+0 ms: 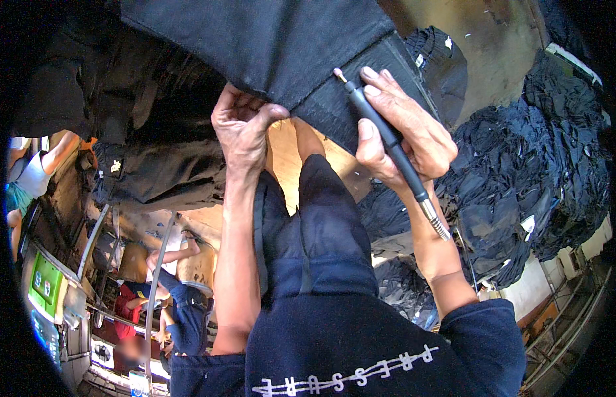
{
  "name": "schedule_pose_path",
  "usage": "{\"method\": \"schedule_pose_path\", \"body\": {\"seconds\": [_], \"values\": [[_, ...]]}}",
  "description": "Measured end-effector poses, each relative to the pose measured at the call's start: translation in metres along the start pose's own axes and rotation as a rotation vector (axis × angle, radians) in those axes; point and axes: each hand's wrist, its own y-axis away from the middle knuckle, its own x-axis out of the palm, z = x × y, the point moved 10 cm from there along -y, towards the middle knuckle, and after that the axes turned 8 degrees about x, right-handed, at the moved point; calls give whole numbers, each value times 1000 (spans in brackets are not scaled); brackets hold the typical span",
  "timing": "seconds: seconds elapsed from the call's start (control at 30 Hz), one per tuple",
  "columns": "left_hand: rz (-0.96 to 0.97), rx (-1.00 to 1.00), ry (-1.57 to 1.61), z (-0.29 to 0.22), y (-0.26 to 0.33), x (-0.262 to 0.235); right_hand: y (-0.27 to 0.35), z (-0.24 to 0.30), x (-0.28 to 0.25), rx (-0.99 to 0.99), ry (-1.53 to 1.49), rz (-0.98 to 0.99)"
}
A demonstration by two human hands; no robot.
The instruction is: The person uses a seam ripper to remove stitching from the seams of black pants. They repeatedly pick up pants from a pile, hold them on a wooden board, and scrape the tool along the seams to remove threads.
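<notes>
Black denim cloth (275, 40), part of a garment with a stitched seam, spreads in front of me. My left hand (245, 129) is closed on its lower edge, thumb on top and fingers curled behind. In my right hand (414, 135) lies a slim black rotary tool handpiece (395, 147), held like a pen. A small pale grinding bit sits at its far end, over the cloth beside the seam; whether it touches I cannot tell. From the near end of the tool comes a metal spring sleeve.
Dark garments (493, 178) are heaped on the right. More black clothing (162, 172) hangs or lies at the left. Beyond it, people (182, 311) sit near metal rails and a green container (46, 284). A brown surface (500, 46) shows at the upper right.
</notes>
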Motion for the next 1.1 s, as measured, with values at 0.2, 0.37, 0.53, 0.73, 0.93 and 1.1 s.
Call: {"method": "schedule_pose_path", "body": {"seconds": [0.2, 0.37, 0.53, 0.73, 0.93, 1.1], "values": [[-5, -25, -19, 2, 0, -1, -2, -4, -3, 45, 40, -39], [41, -5, 39, 0, 0, 1, -4, -5, -6, 66, 76, -67], [-1, -6, 5, 3, 0, -3, -3, -7, -6, 103, 85, -45], [7, -23, 16, 4, 1, -3, -3, -11, -9, 109, 88, -77], [10, -29, -1, 4, 0, -4, -3, -15, -12, 162, 120, -117], [-8, -45, 7, 4, 1, -3, -4, -17, -14, 215, 143, -135]]}}
